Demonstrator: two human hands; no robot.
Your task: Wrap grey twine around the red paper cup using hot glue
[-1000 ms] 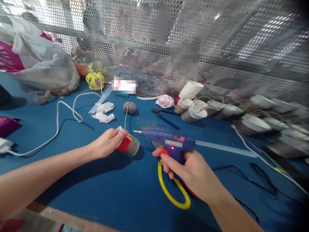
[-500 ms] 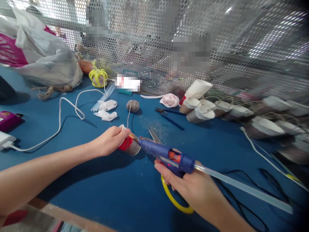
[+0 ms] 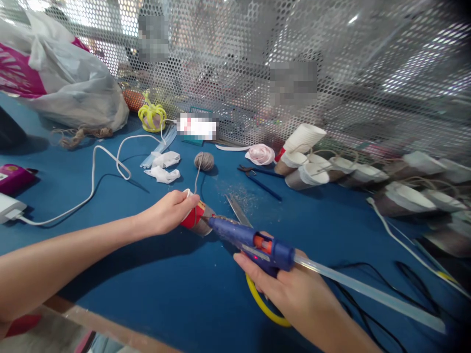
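My left hand (image 3: 172, 212) is closed around the rim of a small paper cup (image 3: 203, 225), tipped on its side, with a red upper band and grey-brown yarn wound round its base. A strand of yarn runs from the cup back to a yarn ball (image 3: 204, 161). In my right hand (image 3: 290, 289) is a blue glue gun (image 3: 246, 235) with a long clear glue stick out of its rear and a small red light lit. Its nozzle is at the yarn-wound part of the cup; whether it touches, I cannot tell. Scissors (image 3: 268, 305) with yellow handles lie partly hidden beneath the gun.
Pliers (image 3: 259, 179) and a pink rolled ribbon (image 3: 260, 154) lie beyond the cup. Several yarn-wrapped cups (image 3: 308, 175) stand along the right. A white cable (image 3: 91, 181) crosses the left side. A plastic bag (image 3: 81, 83) leans near the perforated metal screen (image 3: 235, 59).
The glue gun's nozzle has shifted slightly down and left along the cup, toward its yarn-wound part. My left hand still holds the cup in nearly the same place.
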